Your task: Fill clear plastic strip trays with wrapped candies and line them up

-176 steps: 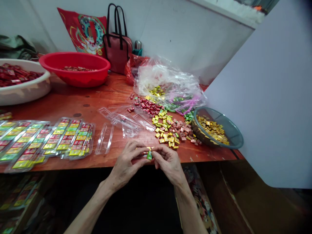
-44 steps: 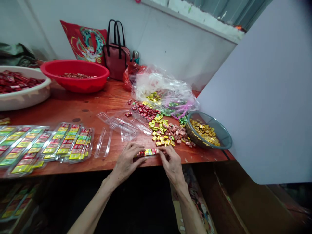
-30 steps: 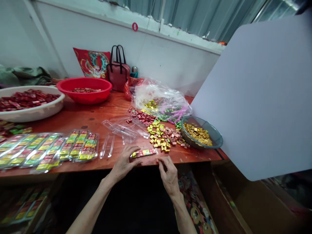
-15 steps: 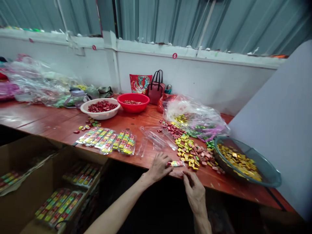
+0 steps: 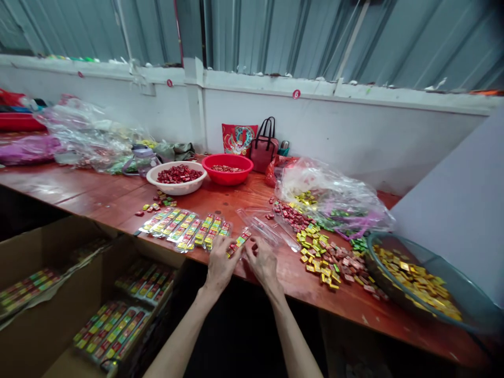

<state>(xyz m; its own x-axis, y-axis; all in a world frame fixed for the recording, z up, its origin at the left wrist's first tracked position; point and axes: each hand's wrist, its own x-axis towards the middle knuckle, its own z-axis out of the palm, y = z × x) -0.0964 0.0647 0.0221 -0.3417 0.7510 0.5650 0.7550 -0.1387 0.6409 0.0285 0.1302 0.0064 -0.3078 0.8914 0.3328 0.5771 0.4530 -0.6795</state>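
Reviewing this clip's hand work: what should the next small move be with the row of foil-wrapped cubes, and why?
Probably lay the row of foil-wrapped cubes into the open clear plastic tray just beyond it. The row sits between the left hand and right hand, and the filled trays nearby hold similar rows.

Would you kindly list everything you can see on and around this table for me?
white basin: one, white, rear left, holding red wrapped pieces
red basin: one, red, beside it
filled plastic trays: several, multicoloured, left of centre
cardboard box: one, brown, lower left, holding trays
plastic bag: one, clear, right of centre
grey-green bowl: one, far right, holding gold pieces
handbag: one, dark pink, by wall
strip of wrapped pieces: one, multicoloured, front centre
left hand, right hand: two, bare, either side of strip
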